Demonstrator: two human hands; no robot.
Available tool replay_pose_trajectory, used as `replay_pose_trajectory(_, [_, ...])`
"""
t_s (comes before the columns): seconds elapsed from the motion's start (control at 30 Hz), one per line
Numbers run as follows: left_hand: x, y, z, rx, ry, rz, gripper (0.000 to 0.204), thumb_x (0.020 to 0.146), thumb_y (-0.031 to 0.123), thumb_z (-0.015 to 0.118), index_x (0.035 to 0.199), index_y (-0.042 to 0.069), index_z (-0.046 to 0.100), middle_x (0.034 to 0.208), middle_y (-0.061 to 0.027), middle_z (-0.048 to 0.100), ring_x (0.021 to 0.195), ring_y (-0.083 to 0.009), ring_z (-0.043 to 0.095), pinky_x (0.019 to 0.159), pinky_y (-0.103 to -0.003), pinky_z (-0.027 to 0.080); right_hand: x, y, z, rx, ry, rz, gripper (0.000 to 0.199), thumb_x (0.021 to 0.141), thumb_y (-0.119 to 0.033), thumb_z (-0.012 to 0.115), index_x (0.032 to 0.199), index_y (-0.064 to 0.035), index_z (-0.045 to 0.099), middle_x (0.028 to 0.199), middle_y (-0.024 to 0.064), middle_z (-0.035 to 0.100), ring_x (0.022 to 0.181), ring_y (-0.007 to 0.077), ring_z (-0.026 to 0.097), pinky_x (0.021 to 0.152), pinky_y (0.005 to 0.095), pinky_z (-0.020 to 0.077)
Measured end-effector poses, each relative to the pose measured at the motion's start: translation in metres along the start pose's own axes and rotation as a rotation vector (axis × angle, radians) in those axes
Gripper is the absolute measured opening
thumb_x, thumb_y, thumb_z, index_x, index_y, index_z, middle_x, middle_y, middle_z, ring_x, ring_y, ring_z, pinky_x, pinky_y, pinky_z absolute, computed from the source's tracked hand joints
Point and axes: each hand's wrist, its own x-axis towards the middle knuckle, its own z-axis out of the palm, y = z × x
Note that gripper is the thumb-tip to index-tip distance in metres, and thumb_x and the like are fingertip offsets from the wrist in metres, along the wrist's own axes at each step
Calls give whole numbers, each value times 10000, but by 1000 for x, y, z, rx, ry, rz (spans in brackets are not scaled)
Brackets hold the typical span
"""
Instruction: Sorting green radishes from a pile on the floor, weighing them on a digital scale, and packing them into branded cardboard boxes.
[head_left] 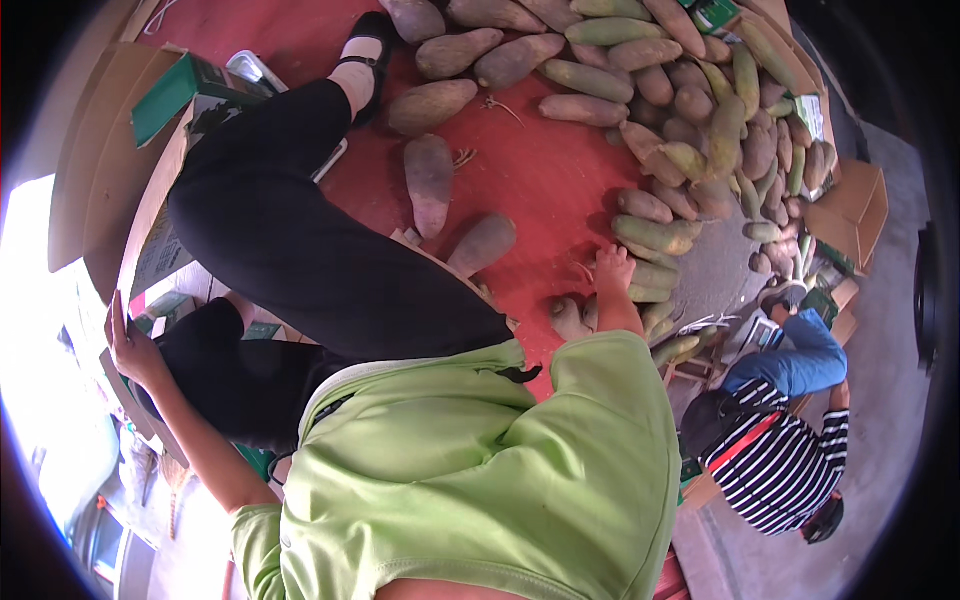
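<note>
Where our left hand [135, 355] is: by the side edge of a large carton [165, 250], fingers against the cardboard; we cannot tell how firmly they close.
Where our right hand [614, 270] is: low over a red sheet [530, 190], just beside long green produce [655, 276] at the near edge of the pile; the fingers are bent, and we cannot tell whether they hold any of it.
Large carton: it stands to our left, beside our black-trousered leg [320, 250], its inside mostly out of our sight.
Green box [165, 115]: next to the raised cardboard flaps, its contents hidden from us.
Pile [690, 105]: long green and brownish-pink pieces heaped together, cardboard walls along its far side; we see more pieces scattered loose across the sheet.
Brown carton [850, 212]: beyond the pile on our right, contents hidden.
Printing: dark marks on the large carton and pale lettering on a green label [714, 14], too small for us to read.
Co-worker [770, 475]: at our right, in a striped top and blue trousers, bent forward.
</note>
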Motion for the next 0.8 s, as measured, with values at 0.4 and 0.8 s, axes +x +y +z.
replay_pose_trajectory(0.4, [1,7,2,15,-11,-61,428,843,-9,508,1175,237,621,1127,-22,630,972,-206,639,788,-329,515,8,4,-23,99,112,-150,240,849,-217,528,1083,-187,575,1084,-1,578,1064,212,530,792,391,471])
replay_pose_trajectory(0.8, [2,18,0,-82,7,-62,520,752,-81,467,1139,219,640,1112,-4,626,982,-223,620,799,-318,495,16,-23,-174,1150,820,-206,373,799,-46,596,1163,-56,517,1065,138,555,996,312,534,867,379,438])
